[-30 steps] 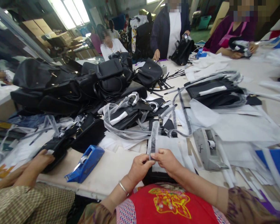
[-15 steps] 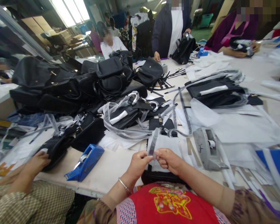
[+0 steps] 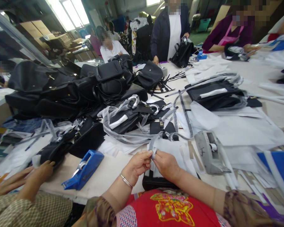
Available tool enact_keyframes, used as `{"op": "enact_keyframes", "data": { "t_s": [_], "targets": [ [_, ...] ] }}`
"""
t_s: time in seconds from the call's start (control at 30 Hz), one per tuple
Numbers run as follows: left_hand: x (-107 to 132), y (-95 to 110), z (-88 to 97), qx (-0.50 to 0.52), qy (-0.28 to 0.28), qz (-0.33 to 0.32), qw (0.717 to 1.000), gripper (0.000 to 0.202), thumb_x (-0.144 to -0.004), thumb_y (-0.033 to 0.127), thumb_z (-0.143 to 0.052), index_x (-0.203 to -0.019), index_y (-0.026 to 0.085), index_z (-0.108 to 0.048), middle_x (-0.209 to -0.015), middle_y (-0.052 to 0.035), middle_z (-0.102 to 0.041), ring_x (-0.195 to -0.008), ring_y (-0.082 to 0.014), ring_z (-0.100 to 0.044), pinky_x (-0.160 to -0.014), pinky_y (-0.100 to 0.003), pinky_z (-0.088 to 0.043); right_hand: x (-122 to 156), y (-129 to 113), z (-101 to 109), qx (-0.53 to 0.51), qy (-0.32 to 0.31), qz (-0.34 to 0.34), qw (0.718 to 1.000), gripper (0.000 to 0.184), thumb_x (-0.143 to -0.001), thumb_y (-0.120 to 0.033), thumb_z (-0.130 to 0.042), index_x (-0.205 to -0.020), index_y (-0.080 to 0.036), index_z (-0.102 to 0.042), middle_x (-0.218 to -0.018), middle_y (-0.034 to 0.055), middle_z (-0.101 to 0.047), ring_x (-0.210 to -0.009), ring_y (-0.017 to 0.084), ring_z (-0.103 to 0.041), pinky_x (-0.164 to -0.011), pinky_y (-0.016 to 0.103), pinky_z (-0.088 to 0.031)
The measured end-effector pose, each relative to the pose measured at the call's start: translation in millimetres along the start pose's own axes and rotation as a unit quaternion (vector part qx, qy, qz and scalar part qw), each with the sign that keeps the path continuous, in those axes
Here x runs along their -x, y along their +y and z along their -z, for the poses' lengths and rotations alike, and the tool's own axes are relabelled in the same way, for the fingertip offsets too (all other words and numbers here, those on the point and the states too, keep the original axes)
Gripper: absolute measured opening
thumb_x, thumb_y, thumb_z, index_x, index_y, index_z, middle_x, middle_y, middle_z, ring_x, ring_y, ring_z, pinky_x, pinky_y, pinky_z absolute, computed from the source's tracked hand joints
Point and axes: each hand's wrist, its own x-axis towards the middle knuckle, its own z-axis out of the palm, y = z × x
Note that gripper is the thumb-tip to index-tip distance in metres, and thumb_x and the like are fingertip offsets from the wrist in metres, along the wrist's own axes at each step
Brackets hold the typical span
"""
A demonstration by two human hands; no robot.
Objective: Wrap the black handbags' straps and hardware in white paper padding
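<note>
My left hand [image 3: 140, 166] and my right hand [image 3: 167, 166] meet in front of me, fingers pinched. Both grip a dark bag strap [image 3: 153, 144] wrapped in translucent film, which curves up from the fingertips. Below them lies a black bag [image 3: 156, 183] at the table edge, with a white sheet [image 3: 175, 148] over most of it. Just beyond, a black flap with a metal buckle [image 3: 161, 124] rests among film-wrapped straps [image 3: 126, 138]. What my fingertips do behind the strap is partly hidden.
A blue tape dispenser [image 3: 84, 170] stands to the left, a grey tape dispenser [image 3: 211, 153] to the right. Black bags [image 3: 49, 85] are piled at the back left. A co-worker's hand [image 3: 41, 175] is close at the left. White sheets [image 3: 239, 126] cover the right side.
Both hands have shifted slightly left. The right hand has turned, its back now facing up, and the strap between the fingers is bent where it stood straighter before.
</note>
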Motion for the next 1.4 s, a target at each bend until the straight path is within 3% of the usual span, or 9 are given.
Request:
{"op": "enact_keyframes", "data": {
  "t_s": [0.13, 0.3, 0.57, 0.67, 0.77, 0.9, 1.03, 1.2, 1.4],
  "targets": [
    [-5, -10, 1.7, -0.163, 0.055, -0.098, 0.98, 0.033, -0.069, 0.041, -0.078, -0.076, 0.014, -0.061, -0.055, 0.0074, -0.037, -0.049, -0.0057, -0.026, -0.049, -0.022, -0.019, -9, 7, 7, -0.253, -0.048, -0.191, 0.947, 0.028, -0.081, -0.042, -0.059, -0.068, -0.018, -0.051, -0.065, -0.0016, -0.044, -0.053, 0.009, -0.034, -0.048, 0.023, -0.029],
    [-3, -16, 2.2, -0.448, 0.102, -0.258, 0.85, 0.025, -0.071, 0.029, -0.073, -0.056, 0.015, -0.058, -0.058, 0.0031, -0.044, -0.063, -0.0118, -0.04, -0.06, -0.025, -0.027, -24, 16, 4, -0.473, -0.022, -0.407, 0.781, 0.032, -0.074, -0.046, -0.065, -0.072, -0.02, -0.047, -0.053, -0.0091, -0.035, -0.041, 0.004, -0.016, -0.04, 0.021, -0.008],
    [-24, 9, -2.1, -0.115, 0.047, 0.028, 0.992, 0.049, -0.061, 0.052, -0.082, -0.071, 0.019, -0.046, -0.055, 0.0111, -0.029, -0.046, -0.004, -0.018, -0.049, -0.021, -0.012, -21, 21, -7, 0.04, 0.002, -0.14, 0.989, 0.021, -0.079, -0.024, -0.06, -0.062, -0.017, -0.051, -0.064, 0.0004, -0.051, -0.064, 0.013, -0.044, -0.061, 0.026, -0.034],
    [-37, 10, -3.4, -0.08, 0.075, 0.022, 0.994, 0.053, -0.049, 0.042, -0.089, -0.07, 0.019, -0.046, -0.052, 0.0114, -0.033, -0.044, -0.0031, -0.021, -0.047, -0.02, -0.012, -18, 24, -3, 0.108, -0.008, -0.102, 0.989, 0.004, -0.08, -0.016, -0.056, -0.077, -0.016, -0.059, -0.084, 0.0068, -0.06, -0.078, 0.017, -0.051, -0.07, 0.027, -0.038],
    [-45, 1, -2.4, -0.129, 0.087, -0.021, 0.988, 0.047, -0.055, 0.047, -0.084, -0.07, 0.018, -0.051, -0.048, 0.0111, -0.033, -0.043, -0.0042, -0.022, -0.046, -0.022, -0.013, -23, 30, 6, -0.103, -0.038, -0.227, 0.968, 0.012, -0.079, -0.019, -0.057, -0.068, -0.017, -0.052, -0.07, 0.0013, -0.053, -0.065, 0.013, -0.046, -0.059, 0.023, -0.036],
    [-48, -11, -2.4, -0.281, 0.09, -0.118, 0.948, 0.037, -0.068, 0.048, -0.074, -0.073, 0.013, -0.064, -0.053, 0.0063, -0.044, -0.048, -0.0063, -0.029, -0.049, -0.023, -0.019, -41, 39, 16, -0.391, -0.055, -0.428, 0.813, 0.029, -0.091, -0.04, -0.047, -0.071, -0.019, -0.045, -0.057, -0.006, -0.042, -0.04, 0.005, -0.023, -0.039, 0.019, -0.017],
    [-49, -13, -1.4, -0.394, 0.093, -0.166, 0.899, 0.029, -0.077, 0.041, -0.065, -0.081, 0.013, -0.071, -0.059, 0.0031, -0.051, -0.055, -0.01, -0.039, -0.055, -0.023, -0.029, -50, 41, 9, -0.533, 0.034, -0.512, 0.673, 0.024, -0.088, -0.026, -0.057, -0.071, -0.019, -0.042, -0.048, -0.0106, -0.035, -0.035, 0.003, -0.018, -0.036, 0.017, -0.009],
    [-38, -12, 11.9, -0.517, 0.194, -0.145, 0.821, 0.031, -0.083, 0.035, -0.058, -0.102, 0.013, -0.07, -0.06, 0.002, -0.056, -0.056, -0.0131, -0.048, -0.057, -0.025, -0.034, -43, 45, -3, -0.556, 0.086, -0.427, 0.708, 0.023, -0.074, -0.017, -0.066, -0.07, -0.019, -0.044, -0.046, -0.0111, -0.034, -0.036, 0.002, -0.022, -0.035, 0.016, -0.013],
    [-28, -23, 15.1, -0.614, 0.188, -0.015, 0.767, 0.028, -0.083, 0.036, -0.058, -0.067, 0.015, -0.065, -0.065, -0.0053, -0.063, -0.065, -0.0173, -0.057, -0.061, -0.027, -0.034, -37, 56, -4, -0.447, 0.103, -0.399, 0.794, 0.037, -0.062, -0.03, -0.075, -0.062, -0.021, -0.039, -0.042, -0.0116, -0.031, -0.036, 0.003, -0.021, -0.036, 0.019, -0.011]
  ]
}}
